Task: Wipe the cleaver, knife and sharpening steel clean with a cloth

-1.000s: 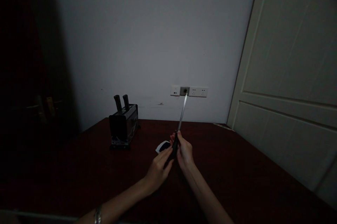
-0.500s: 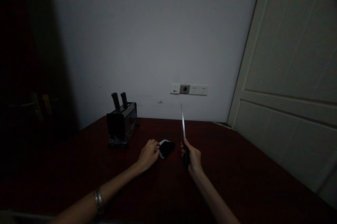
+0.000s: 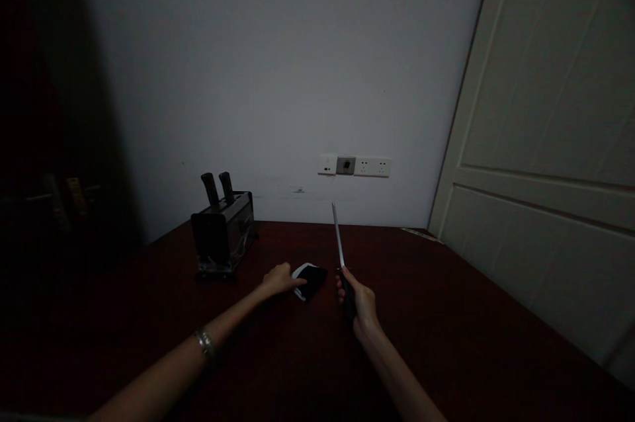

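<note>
My right hand [image 3: 363,303] is wrapped around the black handle [image 3: 349,299] of a sharpening steel. Its thin metal rod [image 3: 338,235] points up and away from me, tilted slightly left. At the left edge of a folded black-and-white cloth [image 3: 312,280] on the table is my left hand [image 3: 280,278]. The left thumb reaches over the cloth and the fingers are closed at its edge, partly hidden. A knife block [image 3: 223,230] stands to the left, dark with shiny sides, and two black handles [image 3: 210,190] stick up from it.
The dark red-brown table [image 3: 421,316] meets a pale wall [image 3: 278,78] at the back. Sockets and a switch plate [image 3: 372,167] sit low on that wall. On the right, a cream panelled door [image 3: 536,144] borders the table. The far left is very dark.
My left hand has turned, and its thumb now lies over the cloth. The steel's tip has dropped and swung a little left. The view has shifted slightly.
</note>
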A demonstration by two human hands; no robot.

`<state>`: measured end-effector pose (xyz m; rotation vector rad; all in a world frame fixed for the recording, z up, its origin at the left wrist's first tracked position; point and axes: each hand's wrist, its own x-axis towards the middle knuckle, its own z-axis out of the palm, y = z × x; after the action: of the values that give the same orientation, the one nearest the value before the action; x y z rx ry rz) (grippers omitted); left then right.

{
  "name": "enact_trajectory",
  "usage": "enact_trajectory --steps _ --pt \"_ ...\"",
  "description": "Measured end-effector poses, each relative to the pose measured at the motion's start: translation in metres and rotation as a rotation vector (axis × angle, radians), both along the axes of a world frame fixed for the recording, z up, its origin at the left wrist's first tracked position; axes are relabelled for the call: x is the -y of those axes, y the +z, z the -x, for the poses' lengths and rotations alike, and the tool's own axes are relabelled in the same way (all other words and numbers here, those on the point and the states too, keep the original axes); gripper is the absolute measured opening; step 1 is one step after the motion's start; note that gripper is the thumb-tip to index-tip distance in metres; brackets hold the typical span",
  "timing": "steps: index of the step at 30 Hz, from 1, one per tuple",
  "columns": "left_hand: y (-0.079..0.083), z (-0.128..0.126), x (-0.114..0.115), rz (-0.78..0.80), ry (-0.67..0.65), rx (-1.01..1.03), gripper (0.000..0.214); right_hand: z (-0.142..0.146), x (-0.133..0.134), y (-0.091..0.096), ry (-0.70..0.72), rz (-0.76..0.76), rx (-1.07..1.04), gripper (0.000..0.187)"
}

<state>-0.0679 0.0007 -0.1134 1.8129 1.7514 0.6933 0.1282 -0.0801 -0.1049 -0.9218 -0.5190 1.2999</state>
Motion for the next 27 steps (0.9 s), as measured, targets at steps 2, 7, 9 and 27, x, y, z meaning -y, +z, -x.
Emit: enact_trajectory --steps 2,7,9,27 --pt "-0.001 0.000 -0.005 0.053 -0.009 0.061 0.039 0.000 0.001 0.000 0.007 0.001 -0.008 0.033" --pt "0.001 -0.002 -0.008 0.108 -0.013 0.157 0.033 0.000 0.001 0.002 -0.006 -0.008 -0.017 0.031" --pt "0.005 -0.007 -0.008 0.141 -0.038 0.230 0.029 0.000 0.001 0.003 0.004 -0.004 -0.028 0.031" --pt "0.026 -0.062 0.010 0.471 -0.468 1.463 0.039 0.009 -0.002 -0.007 0.138 -0.003 0.003 0.034"
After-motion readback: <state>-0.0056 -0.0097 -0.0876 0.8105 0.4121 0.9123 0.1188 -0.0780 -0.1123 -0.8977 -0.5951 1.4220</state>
